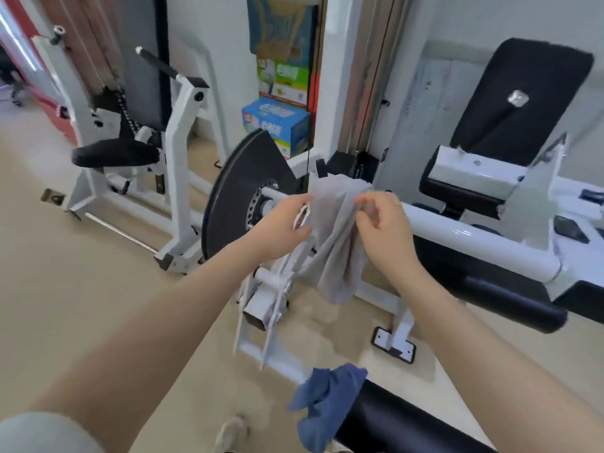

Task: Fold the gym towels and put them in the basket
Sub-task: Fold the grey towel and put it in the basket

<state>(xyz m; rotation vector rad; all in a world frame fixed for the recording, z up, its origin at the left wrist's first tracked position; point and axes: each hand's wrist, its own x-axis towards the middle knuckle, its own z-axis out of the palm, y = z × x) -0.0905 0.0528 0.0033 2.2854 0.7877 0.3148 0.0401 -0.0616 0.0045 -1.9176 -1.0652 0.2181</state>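
Note:
A grey gym towel (333,243) hangs in the air in front of me, bunched and drooping. My left hand (281,227) pinches its left upper edge. My right hand (382,227) pinches its right upper edge with curled fingers. A blue towel (327,403) lies crumpled over the end of a black padded roller (392,420) near my feet. No basket is in view.
White gym machines surround me: one with a black weight plate (242,197) straight ahead, a black seat (114,155) at left, a black backrest (519,99) at right. Colourful boxes (277,125) are stacked by the wall. The beige floor (81,273) lies to the left.

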